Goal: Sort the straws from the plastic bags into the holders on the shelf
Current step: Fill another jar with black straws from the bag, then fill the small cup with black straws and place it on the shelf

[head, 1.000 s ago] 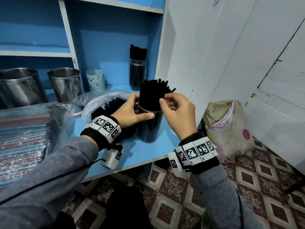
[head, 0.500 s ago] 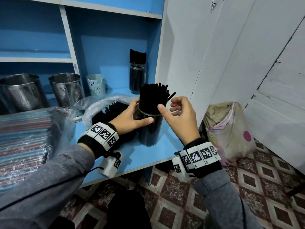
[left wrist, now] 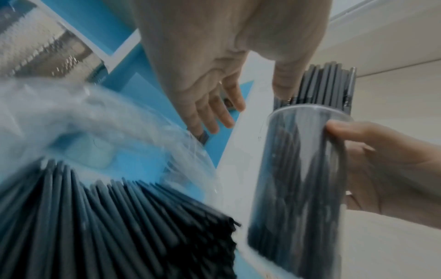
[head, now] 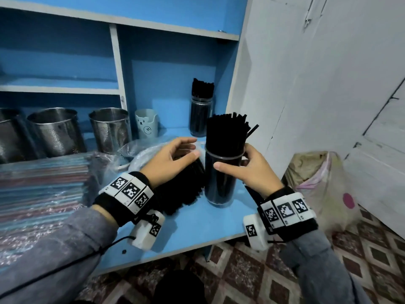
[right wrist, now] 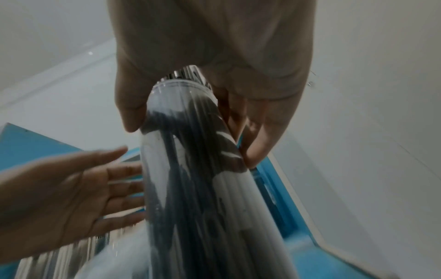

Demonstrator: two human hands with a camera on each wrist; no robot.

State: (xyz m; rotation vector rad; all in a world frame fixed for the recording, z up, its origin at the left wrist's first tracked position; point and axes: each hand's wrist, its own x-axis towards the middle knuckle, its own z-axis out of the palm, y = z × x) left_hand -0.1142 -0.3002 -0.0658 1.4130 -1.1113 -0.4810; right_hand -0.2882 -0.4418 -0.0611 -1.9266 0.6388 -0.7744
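Note:
A clear jar [head: 221, 183] packed with black straws [head: 228, 130] stands on the blue shelf [head: 197, 222]. My right hand [head: 232, 157] grips it just under the rim, thumb in front and fingers behind; the right wrist view shows the same hold on the jar [right wrist: 190, 179]. Just left of the jar, my left hand [head: 192, 148] hovers with relaxed fingers and holds nothing. Under it lies a clear plastic bag [head: 149, 150] of loose black straws [head: 179, 189], also seen as black straws [left wrist: 95, 226] in the left wrist view. One straw [head: 253, 130] leans out to the right.
A second jar of black straws [head: 200, 115] stands at the back of the shelf by a pale bear cup [head: 146, 123]. Metal perforated holders [head: 109, 128] [head: 57, 132] stand to the left. A bag of coloured straws [head: 39, 189] lies at front left. A white wall [head: 285, 84] is close on the right.
My left hand has let go of the jar and drawn back to the left. My right hand has dropped from the straw tops to grip the jar at its rim.

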